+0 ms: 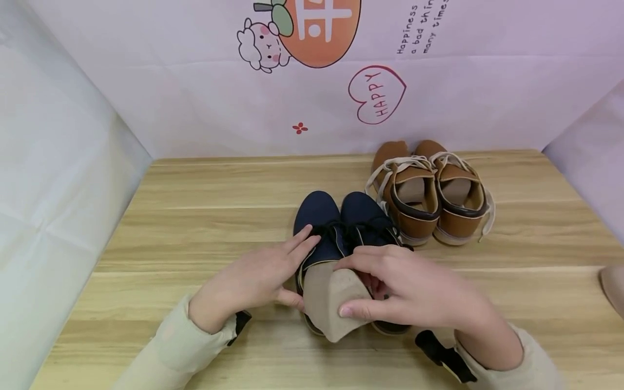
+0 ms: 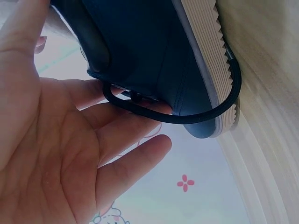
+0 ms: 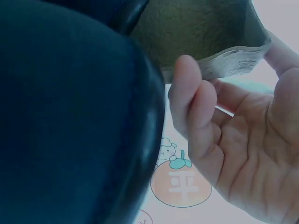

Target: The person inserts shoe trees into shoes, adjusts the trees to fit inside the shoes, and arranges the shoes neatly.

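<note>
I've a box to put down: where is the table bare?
The table is bare at back left, bordered by the backdrop, navy shoes and left hand, and between the brown shoes and the beige object at right. It is crowded around the navy shoes, where the right hand grips a beige insert.

A hand could pass over the table (image 1: pixel 205 227) to the far left of the blue shoes (image 1: pixel 316 214). On their far right, the brown shoes (image 1: pixel 416 219) stand close and bar the way; the wall (image 1: pixel 209 108) closes the far side. Cardboard (image 1: pixel 319 292) blocks the left blue one's opening.
</note>
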`<state>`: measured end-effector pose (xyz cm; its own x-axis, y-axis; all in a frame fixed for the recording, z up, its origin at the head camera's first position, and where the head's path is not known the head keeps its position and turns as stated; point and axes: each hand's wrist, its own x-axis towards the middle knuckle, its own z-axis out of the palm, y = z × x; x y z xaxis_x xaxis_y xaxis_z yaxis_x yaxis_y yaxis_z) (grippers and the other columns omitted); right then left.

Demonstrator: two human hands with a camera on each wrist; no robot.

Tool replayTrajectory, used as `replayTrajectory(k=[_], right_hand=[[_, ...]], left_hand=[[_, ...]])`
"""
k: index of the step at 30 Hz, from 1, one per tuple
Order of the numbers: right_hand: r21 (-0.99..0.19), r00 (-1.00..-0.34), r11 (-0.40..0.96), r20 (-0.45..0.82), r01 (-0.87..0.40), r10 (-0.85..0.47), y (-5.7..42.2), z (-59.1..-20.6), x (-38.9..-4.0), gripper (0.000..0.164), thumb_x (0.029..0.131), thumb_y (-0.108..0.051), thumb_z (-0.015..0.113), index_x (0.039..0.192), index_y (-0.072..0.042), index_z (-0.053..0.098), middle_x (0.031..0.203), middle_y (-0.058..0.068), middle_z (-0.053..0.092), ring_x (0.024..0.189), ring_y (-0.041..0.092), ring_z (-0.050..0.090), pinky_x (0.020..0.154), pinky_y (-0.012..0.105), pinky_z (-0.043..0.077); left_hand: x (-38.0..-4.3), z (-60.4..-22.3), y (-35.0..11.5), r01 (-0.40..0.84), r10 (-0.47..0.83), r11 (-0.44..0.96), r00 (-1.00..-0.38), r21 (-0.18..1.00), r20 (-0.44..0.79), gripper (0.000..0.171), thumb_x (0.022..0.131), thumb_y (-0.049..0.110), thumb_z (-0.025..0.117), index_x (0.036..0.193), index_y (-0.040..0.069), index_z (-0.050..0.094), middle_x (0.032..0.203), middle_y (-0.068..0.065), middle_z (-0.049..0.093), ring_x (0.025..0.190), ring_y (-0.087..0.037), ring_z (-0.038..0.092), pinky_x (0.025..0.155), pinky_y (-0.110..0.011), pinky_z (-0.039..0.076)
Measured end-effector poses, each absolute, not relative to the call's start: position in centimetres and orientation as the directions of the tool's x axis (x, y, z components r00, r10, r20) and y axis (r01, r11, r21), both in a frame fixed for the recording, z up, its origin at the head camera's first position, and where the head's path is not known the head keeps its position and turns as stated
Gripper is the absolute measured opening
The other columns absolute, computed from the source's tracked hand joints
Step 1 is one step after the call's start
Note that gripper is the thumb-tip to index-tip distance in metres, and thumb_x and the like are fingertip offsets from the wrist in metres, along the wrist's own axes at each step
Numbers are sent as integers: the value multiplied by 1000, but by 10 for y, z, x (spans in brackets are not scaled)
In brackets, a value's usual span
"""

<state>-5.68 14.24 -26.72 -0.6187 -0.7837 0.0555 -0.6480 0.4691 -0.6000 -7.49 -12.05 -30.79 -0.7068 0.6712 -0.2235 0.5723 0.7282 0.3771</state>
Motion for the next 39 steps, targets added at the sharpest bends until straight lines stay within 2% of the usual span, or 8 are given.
replayTrajectory(k=[8,12,16,24,28,31,35,39], right_hand=[[-570,-708,568,33,-593,-706,133,-275,-55,44,89,-57,65,119,-24,63,85,-18,52,75,-1,52,66,17,46],[-530,-755,637,10,-560,-656,132,-277,-54,67,85,-65,65,133,-20,58,105,-16,54,87,1,53,75,22,49],[-514,-762,664,-30,-543,-647,133,-278,-52,88,84,-70,62,149,-13,45,131,-9,46,105,3,52,88,30,50],[-575,-692,605,-90,-551,-717,146,-275,-61,73,92,-57,63,148,-12,48,139,-8,45,117,7,54,96,37,51],[-598,-709,615,-108,-514,-697,146,-275,-64,77,89,-60,64,148,-12,47,140,-7,44,106,6,57,90,30,53],[-565,-746,647,-83,-511,-661,145,-276,-65,85,85,-65,66,148,-11,48,148,-4,42,117,10,50,93,35,52],[-524,-744,651,-49,-549,-667,145,-281,-69,83,87,-63,65,149,-11,46,161,-1,32,149,24,23,111,57,37],[-551,-680,604,-88,-575,-728,144,-285,-72,76,93,-57,60,152,-13,41,164,1,26,156,25,8,117,69,13]], left_hand=[[-75,-307,-122,570,670,730,-706,377,-229,108,76,51,79,159,11,22,168,-10,13,113,-26,66,94,-37,53],[-75,-306,-122,579,676,726,-701,372,-227,108,76,51,79,159,10,22,167,-10,13,118,-29,63,97,-39,53],[-76,-307,-123,588,680,722,-701,365,-216,109,75,52,79,158,9,23,167,-11,14,123,-29,61,100,-39,51],[-76,-307,-121,608,690,712,-697,352,-192,108,75,53,81,157,8,27,165,-13,20,121,-28,62,100,-37,52],[-76,-307,-121,614,693,710,-697,345,-184,108,75,53,81,157,8,28,165,-13,20,114,-25,66,98,-35,53],[-76,-307,-121,616,694,709,-698,344,-179,108,74,54,81,157,7,28,165,-13,20,116,-26,65,98,-35,53],[-77,-307,-121,611,690,712,-700,346,-182,109,74,56,80,157,8,27,165,-14,20,125,-29,60,102,-37,51],[-77,-308,-121,609,687,714,-704,345,-178,110,74,57,80,157,8,27,165,-15,20,128,-30,57,104,-39,49]])
